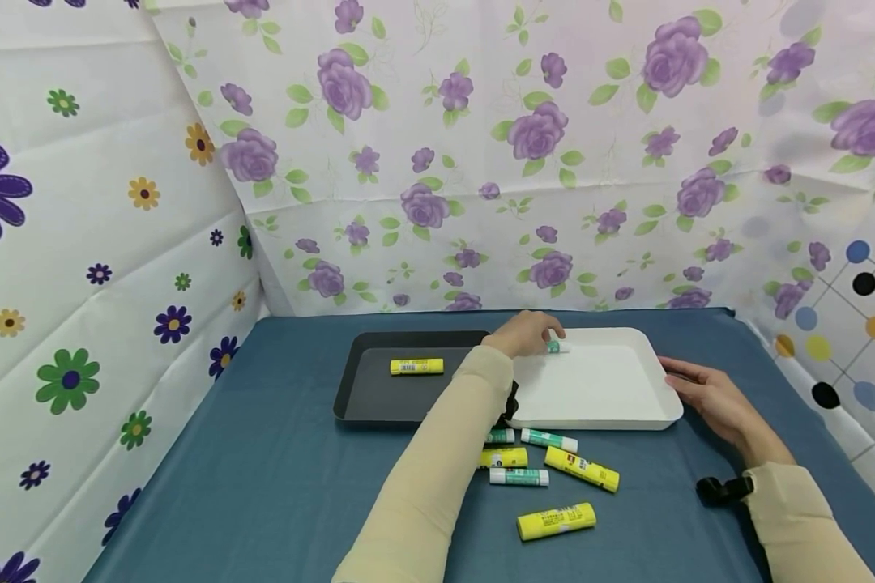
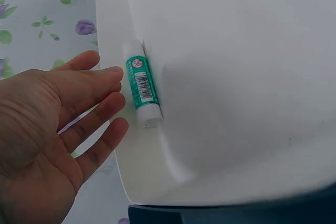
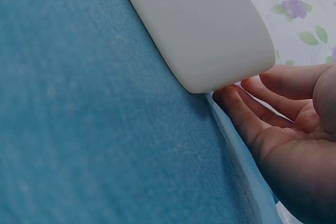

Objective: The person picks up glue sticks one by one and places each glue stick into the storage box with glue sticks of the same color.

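My left hand [image 1: 527,333] is over the far left corner of the white tray [image 1: 598,389], its fingers loosely spread. A green and white glue stick [image 2: 142,90] lies in that tray along its far edge. In the left wrist view the fingertips are just beside this stick, and none is curled round it. Over at the tray's right side, my right hand [image 1: 718,401] has its extended fingers at the outer edge. The right wrist view shows those fingertips [image 3: 224,95] right at the tray's corner, with nothing gripped.
A dark grey tray [image 1: 379,393] adjoins on the left, holding a yellow glue stick [image 1: 416,367]. Several yellow and green glue sticks lie in front, including a yellow one [image 1: 557,522] nearest me and a green one [image 1: 519,477]. Flowered sheets [image 1: 423,259] hang behind the blue-covered table [image 1: 262,486].
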`<control>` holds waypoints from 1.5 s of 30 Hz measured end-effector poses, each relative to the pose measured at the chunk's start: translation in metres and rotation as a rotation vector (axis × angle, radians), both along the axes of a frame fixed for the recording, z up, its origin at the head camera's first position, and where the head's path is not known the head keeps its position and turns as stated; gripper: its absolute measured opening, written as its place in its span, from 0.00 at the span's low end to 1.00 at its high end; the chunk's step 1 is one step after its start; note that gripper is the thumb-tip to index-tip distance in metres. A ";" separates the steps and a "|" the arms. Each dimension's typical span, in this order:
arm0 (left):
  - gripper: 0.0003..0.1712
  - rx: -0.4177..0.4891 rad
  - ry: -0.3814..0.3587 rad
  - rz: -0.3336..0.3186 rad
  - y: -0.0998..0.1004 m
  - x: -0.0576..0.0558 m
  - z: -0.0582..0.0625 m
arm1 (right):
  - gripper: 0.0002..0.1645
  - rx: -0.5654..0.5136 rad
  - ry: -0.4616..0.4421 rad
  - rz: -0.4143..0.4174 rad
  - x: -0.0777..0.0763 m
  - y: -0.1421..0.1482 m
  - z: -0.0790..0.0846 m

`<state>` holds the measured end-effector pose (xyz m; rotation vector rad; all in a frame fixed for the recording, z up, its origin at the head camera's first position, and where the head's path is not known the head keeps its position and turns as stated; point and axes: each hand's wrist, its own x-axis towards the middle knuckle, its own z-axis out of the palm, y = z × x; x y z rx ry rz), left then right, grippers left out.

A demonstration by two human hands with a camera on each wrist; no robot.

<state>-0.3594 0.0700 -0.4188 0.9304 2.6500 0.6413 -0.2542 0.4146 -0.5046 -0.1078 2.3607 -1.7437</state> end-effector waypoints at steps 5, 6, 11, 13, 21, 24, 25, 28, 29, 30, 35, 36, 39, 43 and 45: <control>0.22 0.067 -0.044 -0.017 -0.007 0.000 0.004 | 0.44 0.004 0.000 -0.003 0.000 0.000 -0.001; 0.21 0.083 -0.056 -0.019 -0.009 0.000 0.005 | 0.44 0.004 0.001 -0.003 0.001 0.000 -0.001; 0.17 0.126 -0.067 -0.037 -0.021 0.001 0.008 | 0.43 0.004 -0.005 -0.005 0.002 -0.001 -0.001; 0.16 0.137 -0.062 -0.044 -0.026 0.002 0.010 | 0.43 0.003 -0.006 -0.004 0.003 -0.001 -0.002; 0.16 0.159 -0.057 -0.083 -0.040 0.005 0.009 | 0.44 0.000 0.001 0.000 0.004 -0.001 -0.002; 0.17 0.146 -0.040 -0.093 -0.045 0.010 0.009 | 0.44 -0.001 0.005 0.004 0.003 -0.002 -0.002; 0.17 0.146 -0.036 -0.101 -0.046 0.012 0.009 | 0.44 -0.001 0.006 0.004 0.003 -0.002 -0.002; 0.17 0.146 -0.034 -0.115 -0.050 0.017 0.009 | 0.45 -0.003 0.006 0.003 0.003 -0.002 -0.001; 0.17 0.148 -0.037 -0.117 -0.051 0.019 0.009 | 0.45 -0.003 0.006 0.002 0.003 -0.002 -0.001; 0.17 0.149 -0.035 -0.124 -0.053 0.021 0.009 | 0.45 -0.002 0.007 0.001 0.003 -0.002 -0.001; 0.18 0.178 -0.036 -0.151 -0.064 0.032 0.012 | 0.46 0.002 0.003 0.000 0.002 -0.001 0.000; 0.18 0.185 -0.035 -0.159 -0.067 0.034 0.012 | 0.46 0.003 0.001 -0.001 0.002 -0.002 0.000; 0.18 0.217 -0.040 -0.176 -0.075 0.041 0.012 | 0.45 0.004 -0.006 -0.006 0.002 -0.002 0.001; 0.17 0.259 -0.044 -0.187 -0.086 0.051 0.011 | 0.45 0.012 -0.003 -0.006 0.002 -0.003 0.002; 0.17 0.275 -0.049 -0.187 -0.092 0.055 0.010 | 0.46 0.015 -0.003 -0.004 0.002 -0.003 0.002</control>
